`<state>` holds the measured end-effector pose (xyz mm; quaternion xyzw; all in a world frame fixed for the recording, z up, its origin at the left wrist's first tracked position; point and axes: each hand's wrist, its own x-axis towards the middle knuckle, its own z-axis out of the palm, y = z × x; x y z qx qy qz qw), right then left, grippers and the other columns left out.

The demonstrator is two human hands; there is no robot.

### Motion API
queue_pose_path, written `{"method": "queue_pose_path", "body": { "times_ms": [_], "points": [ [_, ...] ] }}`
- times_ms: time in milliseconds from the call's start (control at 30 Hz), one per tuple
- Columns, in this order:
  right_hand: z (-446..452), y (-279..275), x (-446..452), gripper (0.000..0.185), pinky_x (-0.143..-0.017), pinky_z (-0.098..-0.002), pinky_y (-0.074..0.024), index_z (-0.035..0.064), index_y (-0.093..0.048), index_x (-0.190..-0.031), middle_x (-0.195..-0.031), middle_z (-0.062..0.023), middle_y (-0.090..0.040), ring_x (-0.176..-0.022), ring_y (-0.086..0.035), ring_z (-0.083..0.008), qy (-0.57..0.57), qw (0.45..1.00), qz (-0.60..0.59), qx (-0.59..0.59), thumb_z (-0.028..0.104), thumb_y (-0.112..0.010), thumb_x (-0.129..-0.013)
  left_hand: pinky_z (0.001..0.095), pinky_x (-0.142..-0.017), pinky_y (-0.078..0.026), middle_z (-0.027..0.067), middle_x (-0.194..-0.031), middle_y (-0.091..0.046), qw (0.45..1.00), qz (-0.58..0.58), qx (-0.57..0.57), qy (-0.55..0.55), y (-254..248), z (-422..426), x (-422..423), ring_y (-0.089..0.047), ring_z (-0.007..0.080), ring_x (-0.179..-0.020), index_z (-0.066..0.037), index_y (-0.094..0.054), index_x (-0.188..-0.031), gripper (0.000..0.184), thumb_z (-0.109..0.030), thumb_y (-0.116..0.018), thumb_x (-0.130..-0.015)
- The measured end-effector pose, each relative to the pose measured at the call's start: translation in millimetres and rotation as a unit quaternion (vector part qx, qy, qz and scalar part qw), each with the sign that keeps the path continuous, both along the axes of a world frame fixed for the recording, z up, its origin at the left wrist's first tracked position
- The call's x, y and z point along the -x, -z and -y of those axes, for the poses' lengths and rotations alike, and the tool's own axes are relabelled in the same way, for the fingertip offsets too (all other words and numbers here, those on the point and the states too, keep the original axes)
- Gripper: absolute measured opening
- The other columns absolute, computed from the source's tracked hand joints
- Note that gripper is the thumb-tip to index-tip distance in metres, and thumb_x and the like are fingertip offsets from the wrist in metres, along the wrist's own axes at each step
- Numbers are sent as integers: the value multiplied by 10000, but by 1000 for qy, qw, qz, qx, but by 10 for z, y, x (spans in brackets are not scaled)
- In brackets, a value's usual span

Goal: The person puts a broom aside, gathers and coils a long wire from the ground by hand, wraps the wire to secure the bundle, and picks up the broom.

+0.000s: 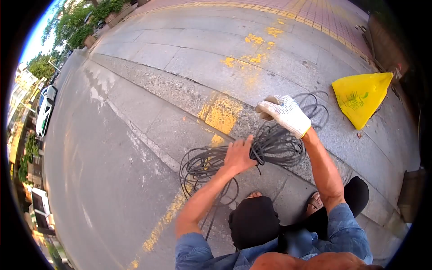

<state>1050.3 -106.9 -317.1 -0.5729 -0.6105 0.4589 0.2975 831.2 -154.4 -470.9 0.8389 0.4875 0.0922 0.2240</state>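
A long dark cable point(281, 148) lies bunched in many loose loops, pinched in at its middle. My bare left hand point(240, 155) grips the bundle near that narrow middle, fingers wrapped over the loops. One set of loops spreads out to the left of this hand, the other to the right. Above the right-hand loops is my right hand point(283, 114), in a white dotted work glove. Its fingers are curled and pressed together; whatever they hold, if anything, is hidden. Several thinner loops stick out behind the glove.
A yellow bag point(362, 96) with green print stands on the paving at the right. A stone kerb point(157, 83) with worn yellow paint runs beside the road point(90, 180). A white car point(46, 110) is at the far left. My knees and sandalled feet are just below the cable.
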Motion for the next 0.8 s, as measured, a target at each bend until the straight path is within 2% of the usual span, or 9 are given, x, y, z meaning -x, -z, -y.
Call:
{"method": "queue_pose_path", "body": {
  "times_ms": [133, 200, 267, 333, 467, 600, 633, 667, 800],
  "points": [
    [704, -22, -42, 372, -807, -399, -605, -37, -763, -1152, -984, -123, -805, -855, -780, -258, -54, 959, -247, 127, 317, -680, -1072, 485, -945, -559, 173, -1113, -748, 970, 209, 70, -99, 18, -513, 284, -719, 370, -1048, -15, -625, -1360, 736, -219, -886, -703],
    [825, 442, -189, 449, -801, -405, -603, -44, -762, -1179, -1050, -153, -798, -835, -782, -263, -139, 933, -249, 219, 384, -688, -1062, 397, -814, -599, 100, -982, -767, 924, 327, 142, -141, 51, -724, 419, -743, 255, -854, -8, -672, -1181, 474, -128, -827, -749],
    [799, 910, -228, 508, -766, -398, -611, -41, -768, -1214, -1056, -160, -795, -811, -780, -267, -70, 943, -132, 298, 431, -692, -1042, 325, -810, -600, 62, -1026, -746, 851, 425, 255, -175, -39, -850, 578, -727, 159, -881, -23, -624, -1223, 471, -21, -791, -783],
    [725, 1573, -195, 544, -660, -374, -615, -7, -770, -1268, -1036, -154, -783, -740, -734, -235, 26, 958, -97, 269, 473, -659, -1036, 321, -766, -603, 72, -996, -730, 832, 442, 259, -212, -145, -871, 694, -726, 167, -837, -16, -612, -1233, 450, 8, -761, -809],
    [720, 1966, 56, 575, -651, -384, -608, -8, -719, -1352, -1099, -158, -767, -740, -711, -218, 86, 958, -159, 224, 466, -688, -1028, 341, -779, -606, 90, -1025, -741, 781, 478, 290, -279, -229, -776, 745, -735, 189, -861, 11, -628, -1264, 508, -35, -791, -785],
    [696, 2116, 316, 719, -748, -392, -619, 9, -536, -1555, -1223, -186, -747, -814, -732, -228, 146, 954, -232, 124, 486, -682, -1036, 369, -809, -624, 107, -1073, -738, 766, 463, 333, -297, -10, -727, 838, -743, 220, -904, 13, -609, -1316, 573, -30, -789, -774],
    [697, 2035, 369, 742, -842, -418, -617, 58, -468, -1612, -1295, -192, -734, -931, -758, -277, 158, 966, -197, 48, 476, -684, -1039, 373, -749, -643, 119, -1027, -738, 758, 488, 318, -292, -49, -699, 751, -749, 227, -839, 29, -620, -1268, 503, -38, -768, -793],
    [607, 2357, 459, 654, -906, -446, -595, 99, -519, -1589, -1343, -199, -716, -1046, -752, -345, 191, 966, -73, -157, 430, -685, -1051, 377, -689, -662, 130, -982, -738, 751, 514, 301, -285, -71, -626, 663, -755, 234, -774, 44, -632, -1220, 435, -45, -748, -811],
    [667, 1835, 367, 414, -967, -445, -575, 112, -680, -1417, -1352, -185, -709, -1156, -717, -391, 135, 966, 10, -219, 331, -669, -1065, 381, -697, -665, 139, -990, -757, 738, 494, 376, -266, -52, -560, 620, -764, 249, -779, 46, -642, -1255, 463, -66, -716, -812]
  ]
}}
